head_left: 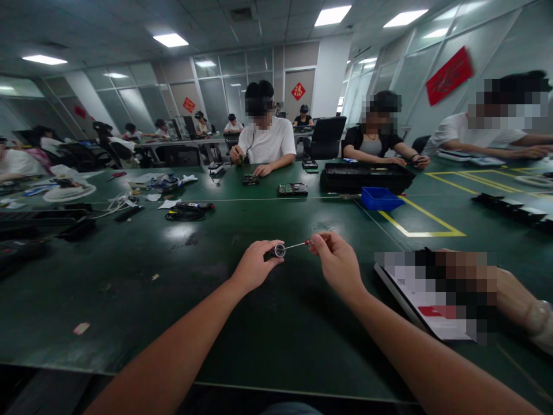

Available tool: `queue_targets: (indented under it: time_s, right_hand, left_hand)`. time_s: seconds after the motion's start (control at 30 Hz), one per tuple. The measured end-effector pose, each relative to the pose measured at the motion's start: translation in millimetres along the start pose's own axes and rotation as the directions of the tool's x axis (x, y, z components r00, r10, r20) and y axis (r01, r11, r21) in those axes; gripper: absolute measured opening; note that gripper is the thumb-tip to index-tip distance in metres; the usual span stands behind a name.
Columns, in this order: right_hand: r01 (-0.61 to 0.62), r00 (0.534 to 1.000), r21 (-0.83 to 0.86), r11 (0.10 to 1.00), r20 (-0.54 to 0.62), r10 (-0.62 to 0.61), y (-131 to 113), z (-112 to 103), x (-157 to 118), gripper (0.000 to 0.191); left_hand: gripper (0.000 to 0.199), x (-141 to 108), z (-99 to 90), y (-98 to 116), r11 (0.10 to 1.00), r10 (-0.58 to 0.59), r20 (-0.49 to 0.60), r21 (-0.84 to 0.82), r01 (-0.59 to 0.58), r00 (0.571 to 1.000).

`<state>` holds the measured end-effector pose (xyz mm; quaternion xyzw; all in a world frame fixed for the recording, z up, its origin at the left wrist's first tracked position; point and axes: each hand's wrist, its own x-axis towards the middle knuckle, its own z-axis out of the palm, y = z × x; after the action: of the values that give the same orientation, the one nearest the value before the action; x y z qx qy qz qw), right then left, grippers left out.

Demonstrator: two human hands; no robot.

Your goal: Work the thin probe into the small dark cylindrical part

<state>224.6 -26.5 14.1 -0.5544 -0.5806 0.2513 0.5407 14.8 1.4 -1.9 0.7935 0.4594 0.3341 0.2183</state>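
Note:
Over the near middle of the green table, my left hand (254,265) is closed around a small dark cylindrical part (279,251). Its round, silvery open end faces right and toward me; the rest is hidden by the fingers. My right hand (337,259) pinches the red handle of a thin screwdriver (296,246). The metal shaft points left, and its tip is at the ringed end of the cylinder. Whether the tip touches the inside I cannot tell.
The green table (173,311) carries a blue bin (380,199), a long black casing (367,177), a circuit board unit (292,189) and coiled black cable (188,211). At right, a co-worker's hand rests over a white panel (401,291). Several people sit across the table.

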Motion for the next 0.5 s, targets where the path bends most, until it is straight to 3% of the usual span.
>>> queue_targets:
  time_s: [0.27, 0.5]
  right_hand:
    - [0.028, 0.999, -0.135, 0.991, 0.032, -0.024, -7.3, -4.3, -1.8, 0.043]
    - [0.150, 0.982, -0.043, 0.988, 0.124, -0.144, -3.9, -2.1, -4.8, 0.013]
  left_hand:
    - [0.037, 0.3, -0.2, -2.4, 1.000, 0.013, 0.006, 0.010, -0.014, 1.000]
    - [0.035, -0.8, -1.3, 1.1, 0.999, 0.020, 0.049, 0.045, -0.022, 0.999]
